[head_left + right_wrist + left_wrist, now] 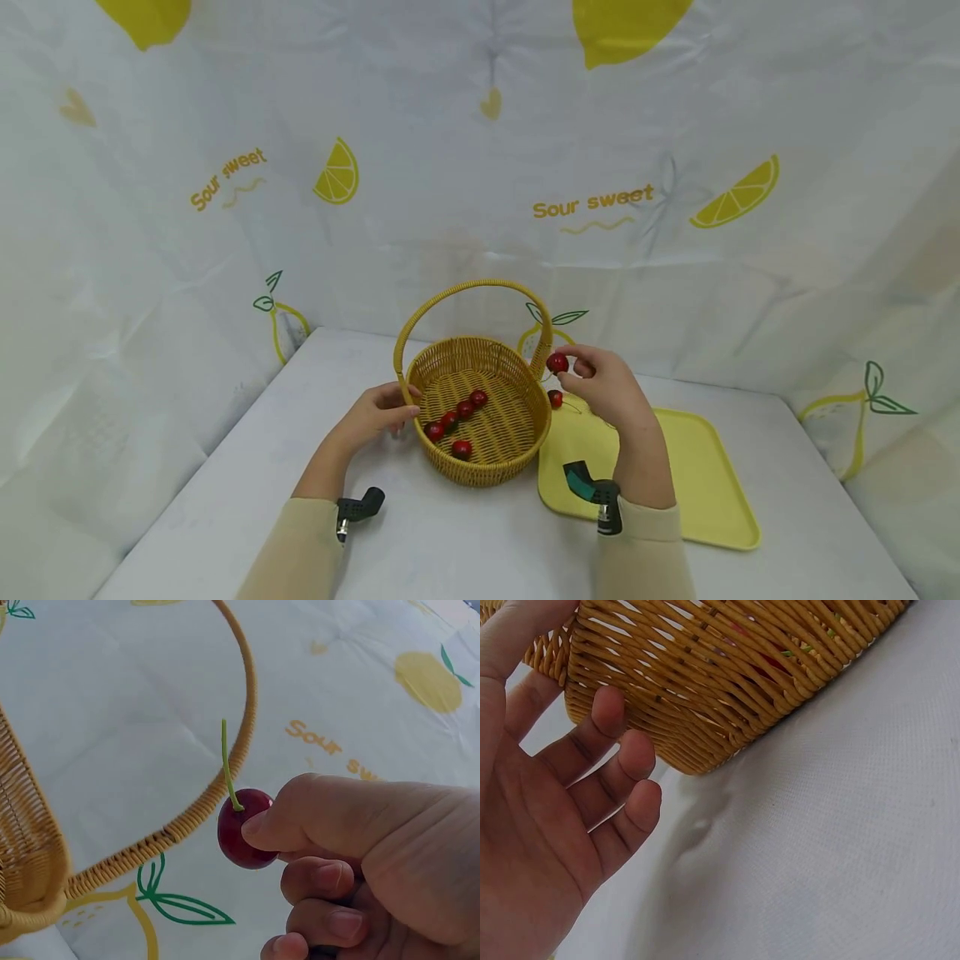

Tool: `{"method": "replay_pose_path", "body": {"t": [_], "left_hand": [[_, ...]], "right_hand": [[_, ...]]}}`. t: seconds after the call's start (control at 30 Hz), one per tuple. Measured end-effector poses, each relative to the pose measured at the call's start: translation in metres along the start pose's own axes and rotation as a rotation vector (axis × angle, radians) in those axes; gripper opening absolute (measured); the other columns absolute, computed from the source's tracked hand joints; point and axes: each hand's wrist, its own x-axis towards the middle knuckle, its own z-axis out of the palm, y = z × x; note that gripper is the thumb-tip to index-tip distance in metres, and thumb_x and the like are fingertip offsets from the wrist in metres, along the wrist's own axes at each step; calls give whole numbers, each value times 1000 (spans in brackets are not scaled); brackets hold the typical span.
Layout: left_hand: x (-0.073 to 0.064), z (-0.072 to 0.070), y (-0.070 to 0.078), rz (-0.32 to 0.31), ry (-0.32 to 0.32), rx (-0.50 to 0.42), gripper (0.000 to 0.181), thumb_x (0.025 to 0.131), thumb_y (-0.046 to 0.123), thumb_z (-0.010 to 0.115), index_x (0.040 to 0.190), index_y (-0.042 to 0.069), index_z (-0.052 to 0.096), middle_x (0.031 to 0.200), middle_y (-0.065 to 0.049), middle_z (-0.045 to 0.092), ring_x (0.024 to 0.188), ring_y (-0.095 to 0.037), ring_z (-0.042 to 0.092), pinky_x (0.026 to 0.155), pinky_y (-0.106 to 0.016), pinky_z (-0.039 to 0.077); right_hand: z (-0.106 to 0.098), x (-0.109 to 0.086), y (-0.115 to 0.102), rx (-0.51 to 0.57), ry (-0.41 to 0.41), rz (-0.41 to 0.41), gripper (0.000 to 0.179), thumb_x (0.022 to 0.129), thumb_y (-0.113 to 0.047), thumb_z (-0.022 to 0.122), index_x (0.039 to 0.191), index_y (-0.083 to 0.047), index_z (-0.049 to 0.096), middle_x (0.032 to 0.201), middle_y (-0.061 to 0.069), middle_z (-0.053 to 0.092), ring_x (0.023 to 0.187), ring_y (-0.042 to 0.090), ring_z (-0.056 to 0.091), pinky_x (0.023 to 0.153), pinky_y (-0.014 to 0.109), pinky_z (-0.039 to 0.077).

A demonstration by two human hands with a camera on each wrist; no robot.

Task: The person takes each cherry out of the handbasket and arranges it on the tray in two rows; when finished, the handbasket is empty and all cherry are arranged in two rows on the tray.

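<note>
A round wicker basket [480, 477] with a tall arched handle stands on the table, several dark red cherries [461, 450] lying inside it. At its left side my left hand [378, 412] grips the rim between thumb and forefinger; the other fingers [634, 754] curl loosely outside the wall. Just beyond the basket's right side, my right hand [611, 387] pinches a cherry [247, 829] between thumb and forefinger, its green stem pointing up in the right wrist view. Below that hand, another stemmed cherry [555, 399] shows near the basket's right wall and the tray's edge.
A yellow tray [720, 500] lies flat to the right of the basket, partly under my right forearm. White cloth printed with lemons [450, 208] rises behind and at both sides of the white table [442, 550].
</note>
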Motion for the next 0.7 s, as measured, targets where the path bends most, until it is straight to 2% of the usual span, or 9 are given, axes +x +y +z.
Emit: {"method": "replay_pose_path", "body": {"t": [0.17, 0.33, 0.57, 0.7], "left_hand": [[0, 0, 0, 5, -5, -1, 41, 97, 22, 74, 129, 0, 62, 103, -8, 67, 75, -21, 56, 66, -35, 53], [1, -1, -1, 11, -4, -10, 41, 96, 24, 75, 128, 1, 63, 102, -9, 66, 75, -22, 56, 66, -35, 53], [2, -1, -3, -4, 2, -15, 38, 94, 27, 77, 125, 8, 65, 105, -9, 67, 75, -22, 57, 66, -35, 53], [2, -1, -3, -2, 7, -12, 38, 94, 26, 77, 125, 8, 65, 105, -9, 67, 76, -22, 57, 66, -35, 53]], "right_hand": [[-22, -4, 22, -28, 60, 18, 37, 98, -15, 67, 134, -7, 64, 75, 2, 34, 65, 16, 31, 58, 32, 31], [-40, -9, 48, -7, 85, 63, 44, 101, -21, 66, 140, -4, 59, 77, 3, 37, 66, 18, 33, 60, 35, 32], [-55, -15, 91, -51, 133, 191, 50, 102, -25, 63, 145, -2, 53, 76, 2, 38, 69, 18, 39, 63, 35, 35], [-55, -17, 115, -64, 144, 292, 50, 102, -21, 61, 146, 2, 51, 87, 10, 43, 82, 26, 42, 70, 39, 37]]}}
